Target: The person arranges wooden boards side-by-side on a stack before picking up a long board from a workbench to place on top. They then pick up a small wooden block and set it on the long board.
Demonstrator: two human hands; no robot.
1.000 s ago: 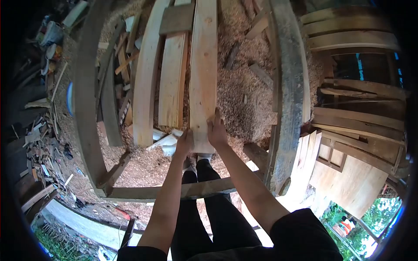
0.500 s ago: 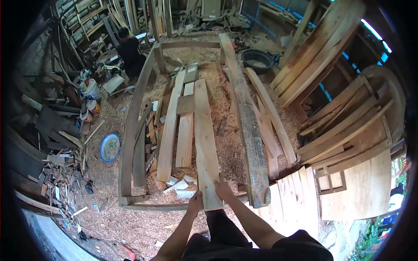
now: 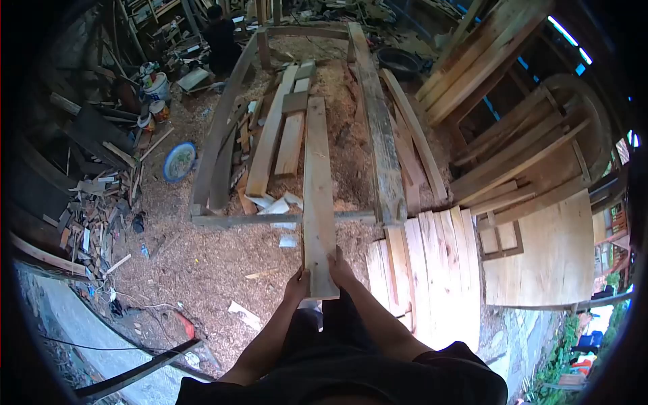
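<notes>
Both hands were clamped on the near end of a long pale plank (image 3: pixel 318 196): left hand (image 3: pixel 297 285) wrapped round its left edge, right hand (image 3: pixel 339 270) gripping the right edge. The plank ran straight away from the person, crossing over the near rail of a big wooden frame (image 3: pixel 270 219), with its far end down among the sawdust (image 3: pixel 202 263) inside that frame. Two shorter boards (image 3: pixel 280 145) lay just left of the plank, and a heavy grey beam (image 3: pixel 378 135) formed the frame's right side.

Looked to me like the hauling stage, plank half out of the frame. Next move probably called for a firm grip and keeping the plank level so it cleared the rail without snagging.
</notes>
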